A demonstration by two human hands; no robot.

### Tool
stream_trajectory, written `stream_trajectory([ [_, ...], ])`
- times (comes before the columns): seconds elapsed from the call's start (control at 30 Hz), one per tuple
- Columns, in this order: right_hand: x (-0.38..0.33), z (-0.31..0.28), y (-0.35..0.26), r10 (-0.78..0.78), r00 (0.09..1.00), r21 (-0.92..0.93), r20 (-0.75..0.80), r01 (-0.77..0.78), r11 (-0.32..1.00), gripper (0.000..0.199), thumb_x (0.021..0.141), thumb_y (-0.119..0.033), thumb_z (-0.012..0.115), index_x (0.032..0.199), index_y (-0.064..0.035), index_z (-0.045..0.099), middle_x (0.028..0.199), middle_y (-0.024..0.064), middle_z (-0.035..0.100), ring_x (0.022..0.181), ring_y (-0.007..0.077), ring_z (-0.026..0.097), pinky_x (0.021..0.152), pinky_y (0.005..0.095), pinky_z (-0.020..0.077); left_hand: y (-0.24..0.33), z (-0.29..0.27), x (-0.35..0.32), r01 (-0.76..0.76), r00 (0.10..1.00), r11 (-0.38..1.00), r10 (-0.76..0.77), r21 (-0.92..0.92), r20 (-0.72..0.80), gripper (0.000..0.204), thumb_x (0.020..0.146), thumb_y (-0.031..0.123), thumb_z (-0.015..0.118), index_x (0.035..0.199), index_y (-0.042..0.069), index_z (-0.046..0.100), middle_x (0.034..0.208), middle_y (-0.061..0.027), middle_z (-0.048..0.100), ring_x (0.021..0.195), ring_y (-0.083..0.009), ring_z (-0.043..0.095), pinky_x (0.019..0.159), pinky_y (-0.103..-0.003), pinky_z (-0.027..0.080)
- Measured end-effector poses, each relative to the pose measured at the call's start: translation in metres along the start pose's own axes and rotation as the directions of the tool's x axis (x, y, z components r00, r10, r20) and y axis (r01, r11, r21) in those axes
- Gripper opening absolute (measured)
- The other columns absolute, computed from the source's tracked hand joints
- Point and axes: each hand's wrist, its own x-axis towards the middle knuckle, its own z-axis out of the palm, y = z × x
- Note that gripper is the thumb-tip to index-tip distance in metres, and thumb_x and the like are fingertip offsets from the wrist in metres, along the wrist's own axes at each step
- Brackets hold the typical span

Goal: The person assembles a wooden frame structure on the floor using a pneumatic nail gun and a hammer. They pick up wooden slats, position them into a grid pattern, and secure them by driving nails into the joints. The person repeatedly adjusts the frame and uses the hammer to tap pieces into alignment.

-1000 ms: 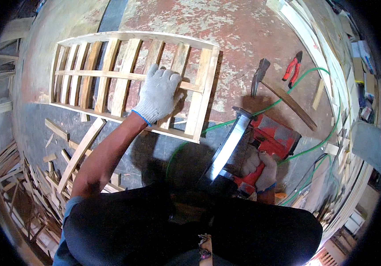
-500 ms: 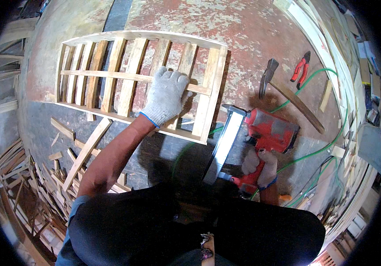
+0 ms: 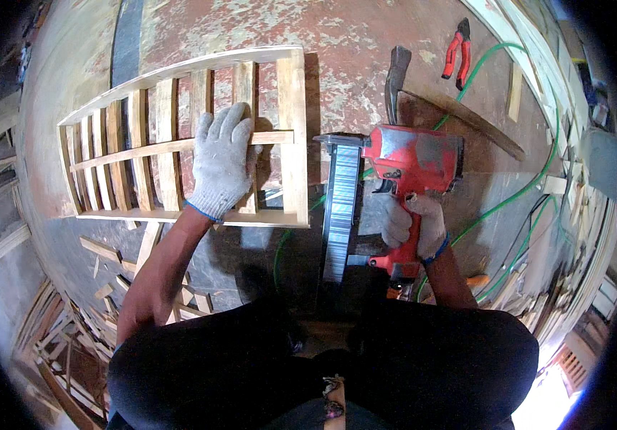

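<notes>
Slatted wood frame (image 3: pixel 167 111) on floor, L hand on it, red nail gun (image 3: pixel 417 159) in R

Raw pale timber, squared strips: flat cross slats w/ gaps between, edge boards round the outside, thin centre rail (image 3: pixel 122 155) running lengthwise. Frame lies ahead of person, slightly L, on worn floor (image 3: pixel 351 72) (flaky, blotchy reddish paint). L hand (image 3: pixel 220 161), grey knit glove w/ blue cuff hem, is spread palm-down over rail, fingers straight. R hand (image 3: pixel 430 223), likewise gloved, is closed round gun's handle; can't tell if a finger's on trigger. Gun: scuffed red/grey body, long straight metal magazine (image 3: pixel 340 215), nose near frame's R end. Beyond: claw hammer (image 3: pixel 459 119) w/ dark head & plain wood handle, red-handled pliers (image 3: pixel 465 56), thin green hose (image 3: pixel 499 210) curving round. Rough offcuts (image 3: pixel 100 249) lower L.
</notes>
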Motion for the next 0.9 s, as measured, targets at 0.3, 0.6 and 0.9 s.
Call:
stream_trajectory([
  [0.3, 0.01, -0.01, -0.003, 0.073, 0.992, 0.068, 0.099, -0.079, 0.995, 0.03, 0.091, -0.034, 0.067, 0.089, -0.0054, 0.058, 0.062, 0.0042, 0.048, 0.047, 0.0196, 0.046, 0.048, 0.0391, 0.0409, 0.0, 0.003, 0.002, 0.035, 0.999, 0.999, -0.035, -0.004, 0.032, 0.053, 0.078, 0.011, 0.074, 0.129, 0.005, 0.058, 0.151, -0.0177, 0.053, 0.141, -0.0404, 0.048, 0.12, -0.059, 0.031],
  [0.6, 0.013, -0.003, -0.012, 0.143, 0.987, 0.053, 0.07, -0.147, 0.988, 0.036, 0.092, -0.036, 0.064, 0.072, -0.0089, 0.052, 0.06, 0.0048, 0.047, 0.049, 0.0226, 0.047, 0.051, 0.0407, 0.04, 0.001, 0.004, 0.0, 0.039, 0.999, 0.999, -0.039, 0.003, 0.029, 0.054, 0.081, 0.01, 0.075, 0.131, 0.006, 0.055, 0.151, -0.017, 0.053, 0.14, -0.0407, 0.049, 0.121, -0.059, 0.031],
  [0.9, 0.015, -0.008, -0.012, 0.163, 0.983, 0.073, 0.079, -0.169, 0.983, 0.035, 0.093, -0.035, 0.064, 0.073, -0.0085, 0.053, 0.062, 0.0051, 0.048, 0.05, 0.0231, 0.048, 0.053, 0.0416, 0.0406, 0.003, 0.002, 0.003, 0.037, 0.999, 0.999, -0.037, -0.022, 0.012, 0.046, 0.08, 0.007, 0.074, 0.123, 0.005, 0.056, 0.149, -0.0181, 0.055, 0.138, -0.0423, 0.05, 0.12, -0.058, 0.033],
])
